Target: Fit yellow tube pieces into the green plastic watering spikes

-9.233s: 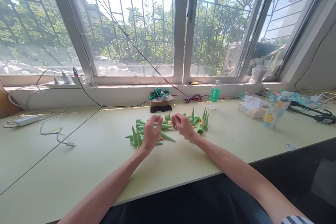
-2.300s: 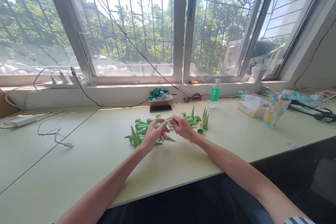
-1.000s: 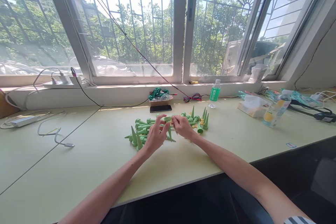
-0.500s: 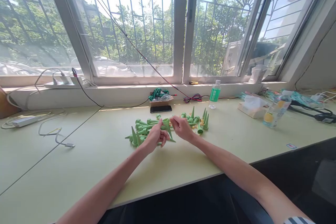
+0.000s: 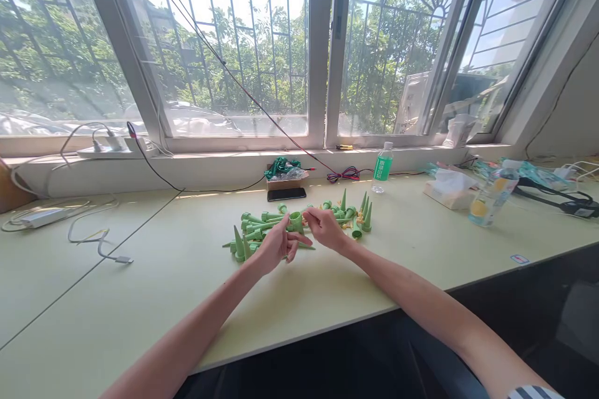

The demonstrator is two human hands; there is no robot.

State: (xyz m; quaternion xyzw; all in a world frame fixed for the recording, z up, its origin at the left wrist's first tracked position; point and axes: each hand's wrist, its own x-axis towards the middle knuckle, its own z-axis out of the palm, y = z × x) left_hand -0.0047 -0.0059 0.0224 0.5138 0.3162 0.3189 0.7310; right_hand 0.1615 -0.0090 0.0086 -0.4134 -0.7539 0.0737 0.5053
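A heap of green cone-shaped spikes (image 5: 250, 232) lies on the pale table (image 5: 140, 287), some upright, with small yellow bits (image 5: 347, 223) mixed in on the right side. My left hand (image 5: 276, 246) holds one green spike (image 5: 296, 221) by its round open end, fingers curled around it. My right hand (image 5: 325, 229) is closed in a pinch just right of that spike's open end; what it pinches is too small to name. Several upright spikes (image 5: 365, 215) stand behind my right hand.
A black phone (image 5: 286, 194) and small box with green wire (image 5: 283, 169) lie behind the heap. A green-labelled bottle (image 5: 383, 166) stands by the sill. Tissues (image 5: 449, 189), a clear bottle (image 5: 486, 202) and cables sit right; chargers and cords (image 5: 100, 240) left.
My left hand lifted one green spike out of the heap and turned its open end up toward my right hand, which has stayed pinched close beside it.
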